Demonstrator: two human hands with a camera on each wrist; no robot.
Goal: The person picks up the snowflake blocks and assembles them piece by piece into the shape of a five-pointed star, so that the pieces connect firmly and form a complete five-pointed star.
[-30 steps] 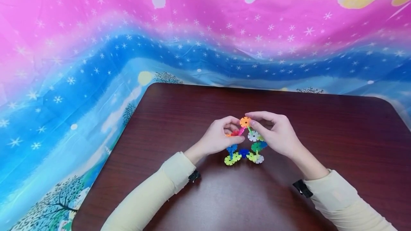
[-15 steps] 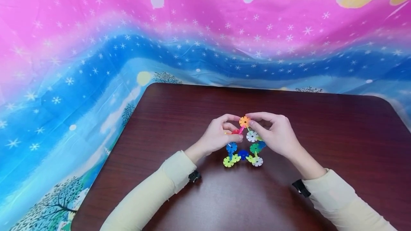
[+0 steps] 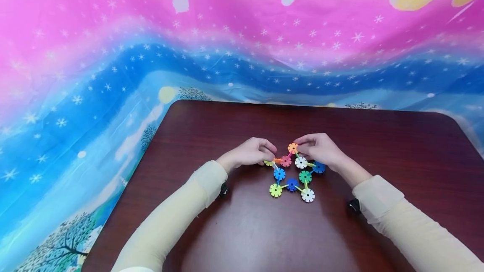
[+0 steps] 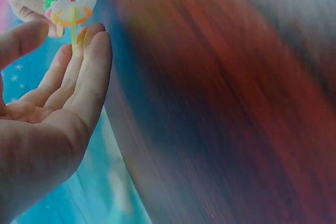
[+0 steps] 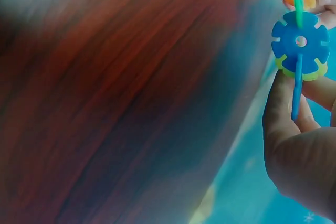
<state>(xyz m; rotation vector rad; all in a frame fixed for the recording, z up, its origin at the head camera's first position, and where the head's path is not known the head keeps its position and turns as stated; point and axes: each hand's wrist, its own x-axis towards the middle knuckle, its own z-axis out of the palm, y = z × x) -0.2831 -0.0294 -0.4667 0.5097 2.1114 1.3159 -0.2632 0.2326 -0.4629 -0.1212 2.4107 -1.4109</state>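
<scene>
Notched plastic discs, interlocking snowflake pieces in several colours, are joined into a star-shaped ring (image 3: 292, 185) in the head view. At its left point, my left hand (image 3: 251, 151) touches a yellow-green disc (image 3: 269, 163); the left wrist view shows that hand's fingers (image 4: 89, 72) fairly straight and its thumb apart. My right hand (image 3: 319, 150) pinches the orange disc (image 3: 293, 148) at the top of the star. In the right wrist view, a blue disc (image 5: 300, 41) partly hides the right fingertips. White (image 3: 308, 195), green (image 3: 305, 176) and red (image 3: 285, 161) discs show between the hands.
A dark brown wooden table (image 3: 227, 230) with rounded corners lies beneath. Behind it and along its left side hangs a pink and blue cloth (image 3: 151, 53) with snowflakes and trees. Each sleeve (image 3: 378, 198) has a dark strap device at the cuff.
My hands have moved apart, the left one leftward off the middle. The star has spread wider and flatter, and its discs now face upward more plainly. The right hand stays by the orange disc.
</scene>
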